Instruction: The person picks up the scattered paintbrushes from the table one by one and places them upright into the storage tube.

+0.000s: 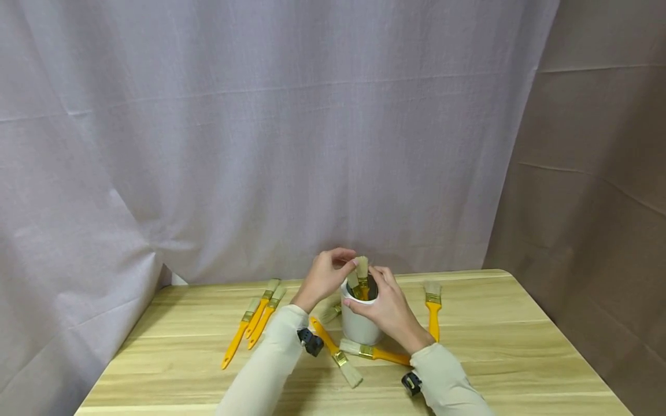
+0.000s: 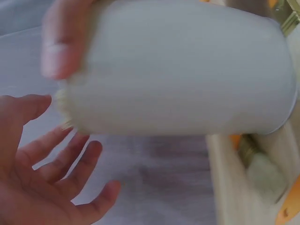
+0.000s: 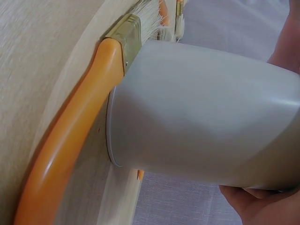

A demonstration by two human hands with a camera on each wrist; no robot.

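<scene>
Right hand [image 1: 387, 309] grip wraps white cup [image 1: 359, 326], upright mid-worktop [image 1: 494, 358]. Left hand [image 1: 325, 277] grip pinches bristle end of brush [image 1: 362, 271] standing in cup. Loose yellow-handled brushes [image 1: 257, 320] lie on worktop around cup.

White cup [image 1: 360, 330]: plain cylinder, upright on the counter [image 1: 520, 358], near the back edge, mouth up. Two brushes stand in it, bristles up, brass ferrules at the rim; the taller brush [image 1: 362, 267] is pinched at its bristles by the left hand [image 1: 325, 277]. Right hand [image 1: 387, 309] grips the cup's side and rim. Another orange-handled brush [image 3: 70, 136] lies flat, touching the cup base.
</scene>
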